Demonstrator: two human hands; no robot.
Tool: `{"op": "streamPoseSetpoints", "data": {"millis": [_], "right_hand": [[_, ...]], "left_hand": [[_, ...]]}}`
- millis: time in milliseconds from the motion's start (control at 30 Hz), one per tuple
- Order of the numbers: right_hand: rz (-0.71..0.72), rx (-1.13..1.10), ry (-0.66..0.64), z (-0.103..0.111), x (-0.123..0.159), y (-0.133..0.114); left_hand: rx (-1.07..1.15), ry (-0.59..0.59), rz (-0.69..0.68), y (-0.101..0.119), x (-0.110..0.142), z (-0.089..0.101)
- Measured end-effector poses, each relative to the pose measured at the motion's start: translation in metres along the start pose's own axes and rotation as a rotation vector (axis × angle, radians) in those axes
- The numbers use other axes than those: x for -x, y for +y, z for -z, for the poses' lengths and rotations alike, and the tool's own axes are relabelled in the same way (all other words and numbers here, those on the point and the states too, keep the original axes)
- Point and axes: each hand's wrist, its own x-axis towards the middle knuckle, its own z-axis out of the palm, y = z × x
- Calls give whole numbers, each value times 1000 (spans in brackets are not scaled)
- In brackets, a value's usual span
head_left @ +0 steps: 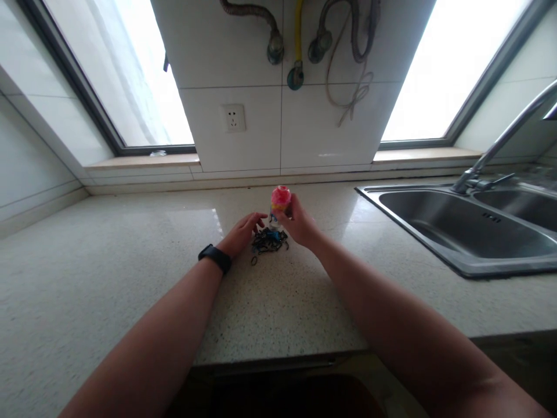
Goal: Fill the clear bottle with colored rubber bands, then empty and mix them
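Observation:
My right hand [298, 220] grips a small clear bottle [281, 200] with bright pink-red at its upper part and a yellow and blue pattern lower down. It stands about upright at the far side of a small heap of dark loops and bands [265, 241], which look like hair ties, some of them blue. One dark ring [254, 260] lies apart, nearer to me. On the heap's left side is my left hand [244, 232], fingers loosely stretched toward the bottle, with nothing seen in them. A black watch [214, 258] is on my left wrist.
Under everything runs a pale speckled countertop [278, 313], its front edge close to me. A steel double sink [456, 232] with a tall faucet [500, 145] is set in at the right. Behind are a tiled wall, a socket [234, 118], hoses and two windows.

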Motion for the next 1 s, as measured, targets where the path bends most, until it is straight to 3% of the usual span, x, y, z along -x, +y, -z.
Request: {"op": "streamPoseSetpoints", "data": {"millis": [267,433,567,733,900,1000], "right_hand": [[-54,-486,61,2,-8,-4],[-125,-741,-4,8,-4,-15],[-185,-819,3,15,-5,-26],[-95,-865,80,5,-5,-36],[-133,-672,-101,-13,2,-26],[-109,-668,-63,-13,0,-26]], "left_hand": [[-7,-7,-16,-2,-1,0],[26,-10,-32,-3,-1,-1],[32,-9,-31,-8,-2,-2],[75,6,-20,-13,-4,-3],[84,7,-42,-11,-5,0],[100,21,-22,-9,-4,0]]}}
